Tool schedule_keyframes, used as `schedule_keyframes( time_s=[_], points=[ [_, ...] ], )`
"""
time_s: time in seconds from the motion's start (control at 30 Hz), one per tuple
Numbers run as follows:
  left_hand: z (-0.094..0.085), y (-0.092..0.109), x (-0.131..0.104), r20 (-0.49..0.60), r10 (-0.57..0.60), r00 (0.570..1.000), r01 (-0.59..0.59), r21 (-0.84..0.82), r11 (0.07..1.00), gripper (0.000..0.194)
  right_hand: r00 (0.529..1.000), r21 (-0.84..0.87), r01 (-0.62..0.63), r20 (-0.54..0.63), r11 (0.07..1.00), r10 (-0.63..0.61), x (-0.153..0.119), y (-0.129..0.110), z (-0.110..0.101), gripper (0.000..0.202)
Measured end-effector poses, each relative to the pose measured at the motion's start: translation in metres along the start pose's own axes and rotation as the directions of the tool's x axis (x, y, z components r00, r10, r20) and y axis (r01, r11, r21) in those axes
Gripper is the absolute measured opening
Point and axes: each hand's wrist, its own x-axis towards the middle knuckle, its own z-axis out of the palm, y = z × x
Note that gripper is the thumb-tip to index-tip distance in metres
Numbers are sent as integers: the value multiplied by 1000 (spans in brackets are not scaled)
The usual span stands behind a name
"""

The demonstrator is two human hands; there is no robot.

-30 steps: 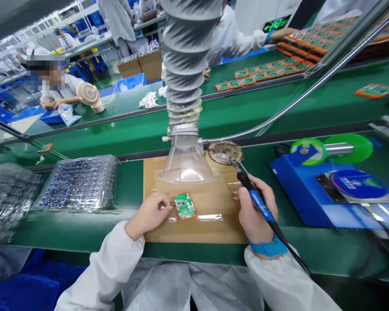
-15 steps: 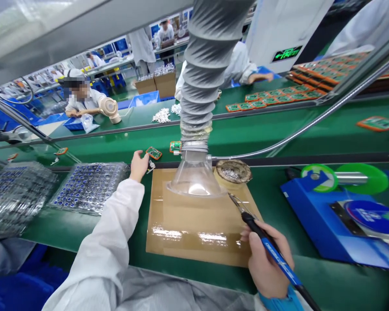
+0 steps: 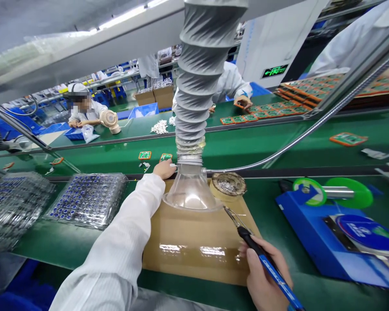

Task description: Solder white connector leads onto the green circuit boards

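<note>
My left hand point(image 3: 164, 169) reaches to the far edge of the bench, at the near side of a green circuit board point(image 3: 166, 157) with an orange rim. Its fingertips are mostly hidden, so their grip on the board is unclear. A small white connector point(image 3: 173, 165) shows beside the fingers. Another circuit board point(image 3: 145, 155) lies to the left, with small white parts point(image 3: 145, 166) just below it. My right hand point(image 3: 267, 274) is closed round a blue and black soldering iron point(image 3: 262, 257). The iron's tip points up-left, near the rim of a clear fume hood point(image 3: 191, 190).
A brown mat point(image 3: 194, 259) covers the bench before me. Behind it stands a round tip-cleaner pot point(image 3: 228, 185). Stacked clear trays point(image 3: 87, 198) stand left; a blue solder feeder point(image 3: 311, 233) stands right. The grey hose point(image 3: 199, 86) hangs centrally. Co-workers sit across the green belt point(image 3: 262, 151).
My left hand has moved right, from the left-hand circuit board to the one beside the hose. My right hand still holds the soldering iron in much the same place. The view has shifted slightly.
</note>
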Motion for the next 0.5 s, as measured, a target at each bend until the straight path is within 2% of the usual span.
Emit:
schedule_keyframes(
  time_s=[0.13,0.23,0.3,0.4,0.5],
  points=[
    [-3,0,-2,-75,-104,992,101,-34,994,9,1000,19,-11,1,1000,11,-1,4,-1,38],
    [-10,-5,-23,-161,-137,977,122,-100,988,10,1000,41,-10,-10,999,10,-1,2,0,37],
    [-15,-16,-57,-212,-131,968,104,-137,985,10,1000,56,17,-17,998,-16,0,-1,1,35],
    [-16,-41,-131,-224,-90,970,45,-199,979,17,999,76,43,-8,996,-42,1,-4,3,34],
    [-10,-63,-202,-136,-12,991,-32,-316,948,18,998,56,59,-3,997,-59,1,-8,2,36]
  ],
)
